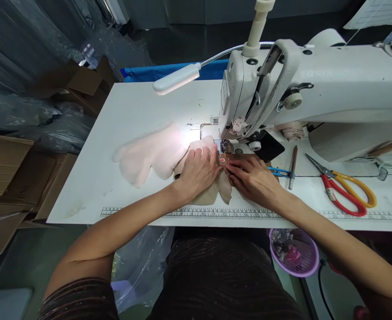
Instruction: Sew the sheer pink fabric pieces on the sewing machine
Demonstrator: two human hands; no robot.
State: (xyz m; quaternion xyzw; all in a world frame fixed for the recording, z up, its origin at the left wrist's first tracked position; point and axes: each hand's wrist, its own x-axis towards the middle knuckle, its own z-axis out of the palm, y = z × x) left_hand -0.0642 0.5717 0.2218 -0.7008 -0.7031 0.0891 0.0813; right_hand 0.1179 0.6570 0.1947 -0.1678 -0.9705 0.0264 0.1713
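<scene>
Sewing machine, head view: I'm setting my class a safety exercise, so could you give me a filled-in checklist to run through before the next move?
1. Left hand steadying the beige fabric: ok, it rests on top.
2. Right hand at the work: ok, beside the left hand.
3. Fingertips well clear of the sewing machine's stitching area: not ok, they are close.
4. Needle raised: cannot tell, too small.
5. Lamp on: ok, bright light falls below it.
6. Scissors off the fabric: ok, they lie apart.
</scene>
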